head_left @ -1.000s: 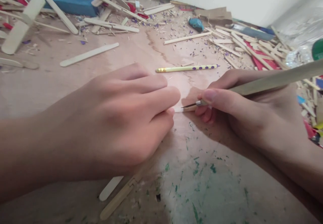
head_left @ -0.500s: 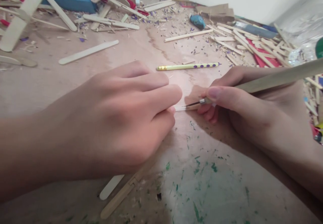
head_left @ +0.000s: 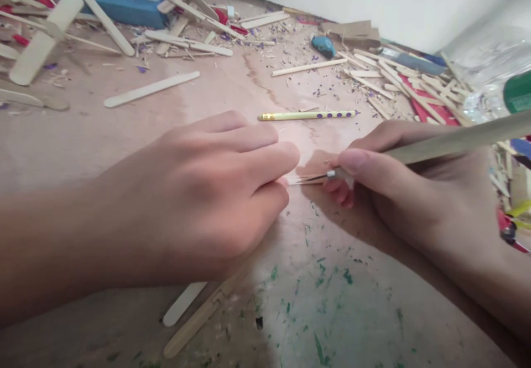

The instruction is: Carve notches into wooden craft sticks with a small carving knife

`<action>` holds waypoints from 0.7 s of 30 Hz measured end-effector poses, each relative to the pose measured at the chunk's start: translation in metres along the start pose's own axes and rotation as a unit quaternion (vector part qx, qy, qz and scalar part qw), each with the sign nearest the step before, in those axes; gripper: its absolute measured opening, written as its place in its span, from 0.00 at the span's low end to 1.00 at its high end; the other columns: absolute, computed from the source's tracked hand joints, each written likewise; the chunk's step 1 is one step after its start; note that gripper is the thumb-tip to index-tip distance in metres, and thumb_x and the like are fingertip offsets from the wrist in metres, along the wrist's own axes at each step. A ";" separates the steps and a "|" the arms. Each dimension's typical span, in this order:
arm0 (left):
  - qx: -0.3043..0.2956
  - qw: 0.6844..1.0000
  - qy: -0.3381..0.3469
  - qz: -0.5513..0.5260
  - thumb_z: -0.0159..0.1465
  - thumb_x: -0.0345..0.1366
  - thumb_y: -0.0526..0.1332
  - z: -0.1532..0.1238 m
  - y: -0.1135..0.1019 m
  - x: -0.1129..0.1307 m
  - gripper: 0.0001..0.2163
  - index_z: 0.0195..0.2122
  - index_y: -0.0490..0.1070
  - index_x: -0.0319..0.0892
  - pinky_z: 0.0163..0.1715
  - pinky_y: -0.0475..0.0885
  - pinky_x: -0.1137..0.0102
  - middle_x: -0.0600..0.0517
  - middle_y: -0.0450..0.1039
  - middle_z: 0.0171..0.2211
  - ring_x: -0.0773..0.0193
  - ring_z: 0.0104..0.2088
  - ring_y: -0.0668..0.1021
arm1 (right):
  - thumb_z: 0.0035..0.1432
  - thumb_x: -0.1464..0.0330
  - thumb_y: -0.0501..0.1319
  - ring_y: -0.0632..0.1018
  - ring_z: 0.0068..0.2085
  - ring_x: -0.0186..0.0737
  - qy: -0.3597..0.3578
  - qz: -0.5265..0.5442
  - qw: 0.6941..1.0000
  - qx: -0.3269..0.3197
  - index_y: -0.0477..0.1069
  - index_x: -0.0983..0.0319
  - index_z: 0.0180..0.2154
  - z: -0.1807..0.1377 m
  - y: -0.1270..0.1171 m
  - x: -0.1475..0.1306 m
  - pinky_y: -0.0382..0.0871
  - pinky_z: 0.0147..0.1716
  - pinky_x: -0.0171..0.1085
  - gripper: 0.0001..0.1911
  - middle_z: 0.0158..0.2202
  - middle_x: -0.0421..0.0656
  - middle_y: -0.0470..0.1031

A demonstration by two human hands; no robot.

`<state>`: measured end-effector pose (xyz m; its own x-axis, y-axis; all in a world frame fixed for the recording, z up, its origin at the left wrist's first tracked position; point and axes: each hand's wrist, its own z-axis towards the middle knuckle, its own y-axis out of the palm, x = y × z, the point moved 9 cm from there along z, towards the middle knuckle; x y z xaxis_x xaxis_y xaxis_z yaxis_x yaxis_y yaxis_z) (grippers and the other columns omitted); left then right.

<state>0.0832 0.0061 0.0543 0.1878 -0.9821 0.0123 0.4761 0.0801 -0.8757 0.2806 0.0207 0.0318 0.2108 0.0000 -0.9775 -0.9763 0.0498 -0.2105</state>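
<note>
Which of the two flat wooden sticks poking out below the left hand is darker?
The tan, round-ended flat wooden stick, nearer the picture's bottom edge. The other, a whitish flat wooden stick up and left of it, is paler.

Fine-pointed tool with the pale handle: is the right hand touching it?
Touching: the head view shows the right hand gripping the fine-pointed tool, its thumb laid against it.

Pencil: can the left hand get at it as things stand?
Probably yes: the pencil lies just beyond the left hand, with no obstacle seen between. That hand seems to hold the strip, though, so would likely have to let go first.
</note>
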 end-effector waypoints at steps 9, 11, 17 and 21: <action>-0.003 1.000 -0.027 0.006 0.87 0.35 0.53 0.001 0.005 -0.005 0.24 0.35 0.84 0.45 0.43 0.81 0.56 0.51 0.71 0.37 0.57 0.39 0.77 | 0.70 0.70 0.80 0.83 0.24 0.37 0.014 -0.060 0.998 -0.003 0.89 0.53 0.29 -0.001 0.007 -0.004 0.81 0.25 0.34 0.15 0.25 0.38 0.86; -0.015 0.999 -0.031 0.013 0.88 0.35 0.51 0.000 0.008 -0.005 0.26 0.36 0.85 0.44 0.45 0.83 0.58 0.53 0.68 0.38 0.60 0.39 0.77 | 0.70 0.69 0.81 0.84 0.24 0.37 0.012 -0.052 0.999 -0.007 0.90 0.53 0.30 -0.002 0.007 -0.002 0.81 0.25 0.33 0.14 0.26 0.39 0.87; -0.014 1.000 -0.027 0.001 0.86 0.35 0.54 0.003 0.008 -0.003 0.23 0.36 0.84 0.43 0.45 0.86 0.58 0.54 0.68 0.37 0.61 0.37 0.77 | 0.71 0.69 0.82 0.84 0.25 0.39 0.007 -0.019 1.000 0.002 0.92 0.51 0.33 -0.006 0.005 0.006 0.83 0.26 0.37 0.12 0.27 0.38 0.87; -0.026 0.998 -0.062 -0.004 0.87 0.33 0.49 0.002 0.005 -0.007 0.26 0.33 0.81 0.44 0.48 0.85 0.60 0.55 0.70 0.37 0.63 0.38 0.78 | 0.73 0.70 0.80 0.84 0.26 0.36 0.017 -0.008 1.000 0.000 0.92 0.51 0.33 -0.006 0.007 0.006 0.81 0.25 0.34 0.13 0.28 0.38 0.87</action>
<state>0.0862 0.0142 0.0510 0.2913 -0.9536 0.0762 0.4335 0.0605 -0.8991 0.2746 0.0155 0.0246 0.2249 -0.0351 -0.9737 -0.9727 0.0503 -0.2265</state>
